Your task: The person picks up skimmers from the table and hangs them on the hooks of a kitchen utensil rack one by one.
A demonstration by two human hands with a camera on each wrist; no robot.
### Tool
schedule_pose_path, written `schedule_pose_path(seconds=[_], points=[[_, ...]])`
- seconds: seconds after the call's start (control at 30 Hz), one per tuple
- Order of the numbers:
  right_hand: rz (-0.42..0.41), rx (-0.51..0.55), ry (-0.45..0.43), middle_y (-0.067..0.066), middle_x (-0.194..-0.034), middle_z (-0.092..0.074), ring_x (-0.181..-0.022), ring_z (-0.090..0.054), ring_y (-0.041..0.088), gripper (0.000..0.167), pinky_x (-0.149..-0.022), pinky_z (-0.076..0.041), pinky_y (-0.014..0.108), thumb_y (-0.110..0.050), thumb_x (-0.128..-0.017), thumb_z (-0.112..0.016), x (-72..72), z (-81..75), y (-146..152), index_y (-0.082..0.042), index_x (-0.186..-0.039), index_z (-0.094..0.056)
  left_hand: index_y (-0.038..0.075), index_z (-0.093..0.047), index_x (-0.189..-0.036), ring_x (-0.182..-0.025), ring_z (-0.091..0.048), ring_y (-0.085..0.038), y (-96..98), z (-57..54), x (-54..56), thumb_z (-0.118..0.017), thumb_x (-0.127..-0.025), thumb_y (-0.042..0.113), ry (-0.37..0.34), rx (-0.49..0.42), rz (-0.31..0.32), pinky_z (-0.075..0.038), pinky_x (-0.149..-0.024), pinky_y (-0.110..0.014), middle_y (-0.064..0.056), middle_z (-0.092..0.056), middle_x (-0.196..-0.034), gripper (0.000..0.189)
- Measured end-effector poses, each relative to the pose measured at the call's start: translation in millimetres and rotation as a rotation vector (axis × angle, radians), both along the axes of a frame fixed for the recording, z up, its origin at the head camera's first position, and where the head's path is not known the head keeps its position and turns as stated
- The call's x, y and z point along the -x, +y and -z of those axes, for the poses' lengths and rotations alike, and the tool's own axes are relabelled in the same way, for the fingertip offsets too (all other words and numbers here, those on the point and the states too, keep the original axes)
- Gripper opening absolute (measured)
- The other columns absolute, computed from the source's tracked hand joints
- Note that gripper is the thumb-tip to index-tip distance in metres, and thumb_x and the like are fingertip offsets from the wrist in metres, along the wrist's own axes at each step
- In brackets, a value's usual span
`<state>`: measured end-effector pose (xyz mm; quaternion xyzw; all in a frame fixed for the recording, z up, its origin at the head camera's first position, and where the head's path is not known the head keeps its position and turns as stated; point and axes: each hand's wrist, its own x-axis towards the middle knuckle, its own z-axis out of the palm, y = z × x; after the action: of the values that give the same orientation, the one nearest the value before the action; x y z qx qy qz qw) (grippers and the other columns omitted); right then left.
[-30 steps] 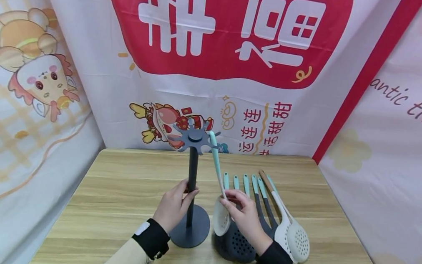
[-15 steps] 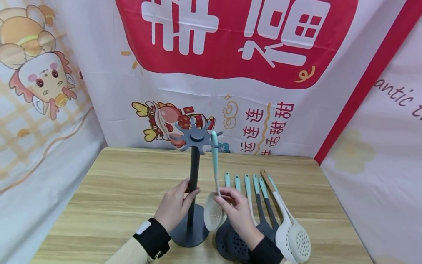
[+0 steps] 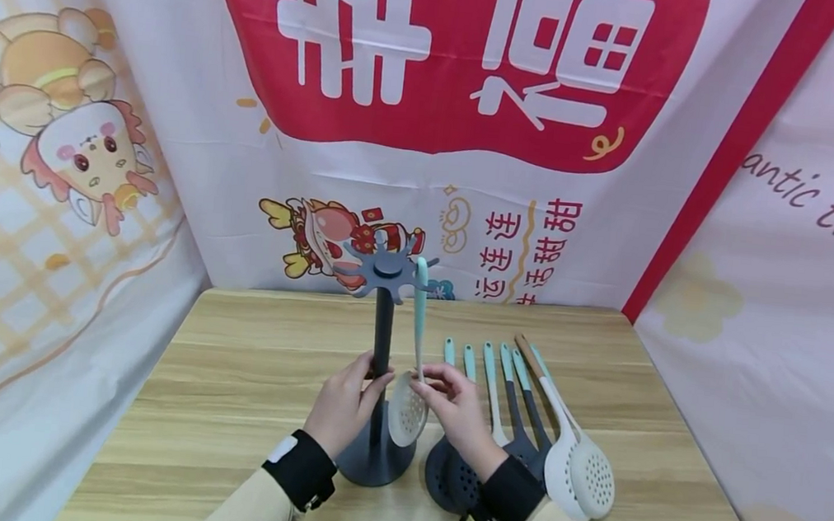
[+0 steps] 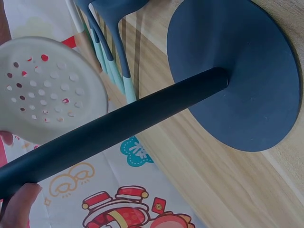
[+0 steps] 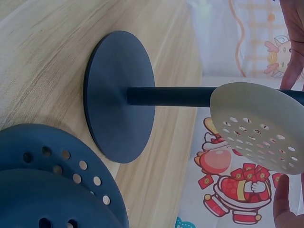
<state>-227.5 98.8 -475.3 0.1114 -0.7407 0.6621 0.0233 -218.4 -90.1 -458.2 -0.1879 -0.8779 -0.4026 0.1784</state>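
A dark blue-grey utensil stand [image 3: 383, 332] stands upright on the wooden table, with a hooked wheel [image 3: 374, 273] at its top. My left hand [image 3: 345, 401] grips its pole about midway up, thumb and fingers around it. My right hand [image 3: 458, 409] pinches a white skimmer [image 3: 406, 413] low on its handle, just above the perforated head. The skimmer hangs nearly upright, its teal handle end overlapping a hook at the wheel's right side. In the left wrist view, the skimmer's round perforated head [image 4: 52, 90] appears beside the pole [image 4: 118, 123].
Right of the stand, several teal-handled utensils lie in a row, including dark perforated heads [image 3: 463, 481] partly behind my right wrist. Two white perforated skimmers [image 3: 594, 479] overlap at the row's right end, one with a brown handle [image 3: 528, 355]. Printed cloth [image 3: 424, 178] hangs behind the table.
My right hand has moved left with the skimmer, bringing it close beside the pole. The skimmer's handle has swung more upright. My left hand stays on the pole.
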Motion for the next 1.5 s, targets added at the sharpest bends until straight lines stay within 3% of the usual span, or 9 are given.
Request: schedule_pose_path(seconds=[0.47,0.73,0.83,0.97,1.2,1.4,1.5], points=[[0.02,0.012,-0.022,0.017,-0.114,-0.07,-0.105,-0.062,0.016,0.019,-0.094,-0.049,0.035,-0.01,-0.093,-0.068,2.6,2.1,-5.3,-0.004,-0.111,-0.068,0.01,-0.06,-0.112,-0.095,-0.073,-0.024,3.2,-1.4,-1.3,-0.062,-0.098,0.018,-0.009,-0.02,-0.014,-0.063,-0.071,-0.032,-0.005,-0.071,-0.097,0.017],[-0.011,0.096,-0.066,0.02,-0.122,-0.067,-0.113,-0.064,0.03,0.027,-0.098,-0.055,0.041,-0.009,-0.093,-0.068,-2.8,2.8,-0.4,-0.004,-0.119,-0.067,0.01,-0.061,-0.111,-0.095,-0.073,-0.024,4.0,-0.8,-1.0,-0.063,-0.098,0.018,-0.006,-0.028,-0.016,-0.063,-0.07,-0.03,-0.005,-0.071,-0.097,0.015],[-0.011,0.143,-0.091,0.019,-0.127,-0.065,-0.118,-0.062,0.034,0.035,-0.096,-0.056,0.034,-0.008,-0.092,-0.069,-5.3,6.1,3.9,-0.004,-0.126,-0.064,0.009,-0.061,-0.11,-0.095,-0.072,-0.024,4.1,0.5,-0.8,-0.062,-0.098,0.019,-0.008,-0.034,-0.02,-0.063,-0.069,-0.03,-0.005,-0.071,-0.097,0.015],[0.027,0.186,-0.098,0.02,-0.129,-0.064,-0.117,-0.063,0.029,0.043,-0.09,-0.057,0.025,-0.006,-0.091,-0.07,-6.1,11.0,11.9,-0.001,-0.132,-0.06,0.008,-0.062,-0.11,-0.094,-0.072,-0.024,4.4,1.6,-0.6,-0.061,-0.099,0.022,0.001,-0.037,-0.023,-0.063,-0.068,-0.029,-0.006,-0.071,-0.095,0.017],[0.059,0.188,-0.063,0.02,-0.128,-0.065,-0.109,-0.065,0.011,0.048,-0.091,-0.056,0.021,-0.006,-0.091,-0.07,-6.5,18.9,29.6,0.005,-0.135,-0.054,0.007,-0.062,-0.109,-0.092,-0.073,-0.023,5.2,2.7,0.6,-0.062,-0.098,0.018,0.015,-0.049,-0.023,-0.063,-0.066,-0.027,-0.005,-0.071,-0.093,0.016],[0.148,0.134,-0.041,0.021,-0.129,-0.064,-0.114,-0.064,0.02,0.044,-0.09,-0.056,0.021,-0.009,-0.092,-0.069,-4.6,25.8,46.9,-0.001,-0.133,-0.058,0.007,-0.062,-0.11,-0.093,-0.072,-0.023,5.9,3.0,0.5,-0.062,-0.098,0.018,0.009,-0.046,-0.027,-0.063,-0.067,-0.028,-0.005,-0.071,-0.094,0.016],[0.235,0.045,-0.029,0.016,-0.128,-0.066,-0.118,-0.062,0.024,0.042,-0.096,-0.054,0.028,-0.013,-0.092,-0.071,-2.2,31.2,56.8,-0.007,-0.132,-0.061,0.008,-0.062,-0.11,-0.092,-0.072,-0.023,5.9,3.3,0.3,-0.063,-0.098,0.018,0.021,-0.044,-0.028,-0.063,-0.067,-0.028,-0.006,-0.071,-0.094,0.016]])
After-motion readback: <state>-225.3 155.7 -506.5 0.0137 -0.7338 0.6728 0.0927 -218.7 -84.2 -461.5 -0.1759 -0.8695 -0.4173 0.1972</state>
